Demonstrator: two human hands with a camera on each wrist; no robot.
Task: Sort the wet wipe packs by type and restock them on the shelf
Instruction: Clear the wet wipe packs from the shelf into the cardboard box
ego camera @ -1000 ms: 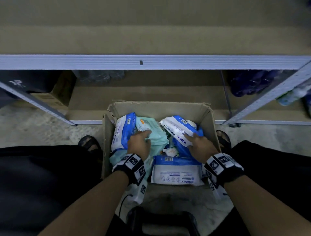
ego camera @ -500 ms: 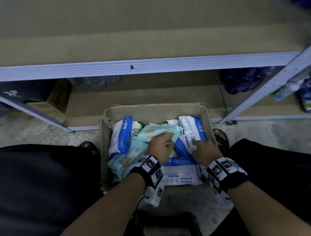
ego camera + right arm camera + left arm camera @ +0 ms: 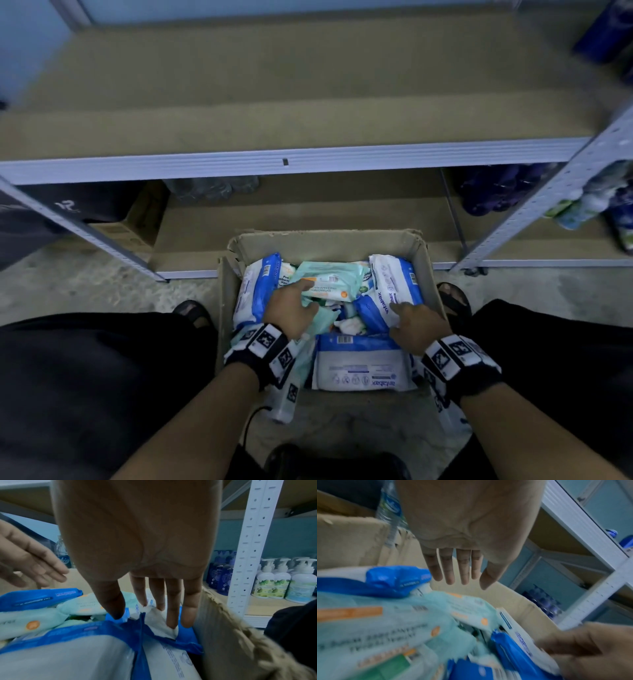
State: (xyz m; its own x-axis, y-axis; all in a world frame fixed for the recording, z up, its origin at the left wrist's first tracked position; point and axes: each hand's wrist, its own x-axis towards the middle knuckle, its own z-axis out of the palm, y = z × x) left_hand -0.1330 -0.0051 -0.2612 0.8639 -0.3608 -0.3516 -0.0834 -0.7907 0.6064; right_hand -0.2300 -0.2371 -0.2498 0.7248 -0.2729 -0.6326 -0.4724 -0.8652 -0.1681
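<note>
A cardboard box (image 3: 325, 236) on the floor between my legs holds several blue-and-white wipe packs and mint-green ones. One blue-and-white pack (image 3: 394, 277) stands against the right wall, another (image 3: 260, 284) leans at the left, and a third (image 3: 363, 366) lies flat at the front. A green pack (image 3: 332, 281) lies across the back. My left hand (image 3: 298, 298) hovers over the green packs (image 3: 385, 615) with straight fingers (image 3: 450, 574), holding nothing. My right hand (image 3: 399, 317) rests its straight fingertips (image 3: 171, 620) on the right blue-and-white pack (image 3: 85, 649).
A metal shelf unit stands right behind the box, its middle board (image 3: 308, 102) bare behind a grey rail (image 3: 308, 164). On the lower shelf sit a carton (image 3: 130, 222), water bottles (image 3: 212, 188) and dark blue bottles (image 3: 496, 192). White pump bottles (image 3: 281, 585) stand past the upright post (image 3: 248, 547).
My left hand went right across the green packs, then came back left and lifted off. The right blue-and-white pack now stands against the right wall. My head has tilted up toward the shelf.
</note>
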